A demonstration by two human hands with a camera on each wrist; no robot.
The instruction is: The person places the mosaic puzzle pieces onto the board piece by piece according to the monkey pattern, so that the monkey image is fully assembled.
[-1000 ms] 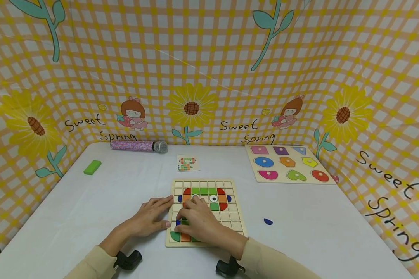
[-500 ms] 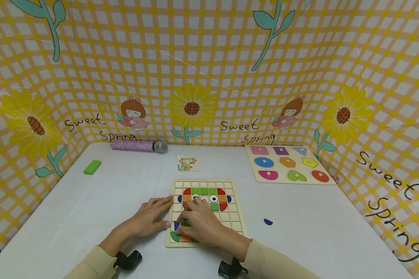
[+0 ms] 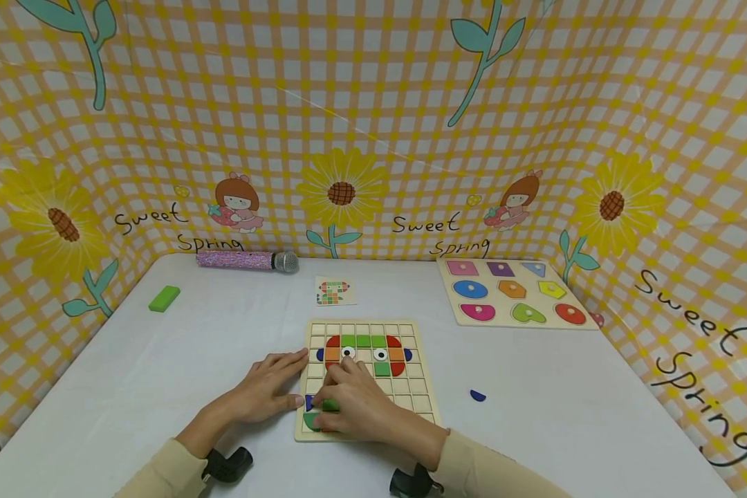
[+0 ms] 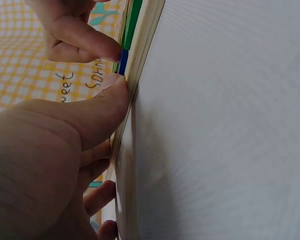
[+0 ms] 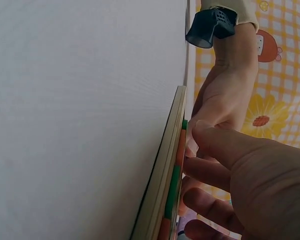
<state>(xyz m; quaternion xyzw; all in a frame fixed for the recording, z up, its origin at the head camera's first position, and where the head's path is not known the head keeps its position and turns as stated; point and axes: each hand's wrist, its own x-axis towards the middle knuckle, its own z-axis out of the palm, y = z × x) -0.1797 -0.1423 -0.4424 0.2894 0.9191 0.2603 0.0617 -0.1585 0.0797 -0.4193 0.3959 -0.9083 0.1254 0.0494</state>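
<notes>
In the head view my right hand (image 3: 360, 401) is over the lower left of a wooden grid board (image 3: 420, 384), its fingers bent. A fingertip touches a small blue piece (image 3: 308, 402) in the left column; its shape is partly covered. Below it lies a green rounded piece (image 3: 311, 421), with the right thumb beside it. My left hand (image 3: 258, 389) rests at the board's left edge, fingers extended. In the left wrist view the left thumb (image 4: 107, 107) touches the board's rim, close to the blue piece (image 4: 123, 62). The right palm hides several pieces.
A loose blue half-round piece (image 3: 478, 395) lies right of the board. Behind are a pattern card (image 3: 336, 291), a glittery microphone (image 3: 243, 261) and a green block (image 3: 164, 299). A shape puzzle board (image 3: 517, 294) stands at the back right.
The blue piece has shifted slightly left, towards the board's edge. The right fingers have moved a little and uncover the left eye piece more. My left hand has stayed in place.
</notes>
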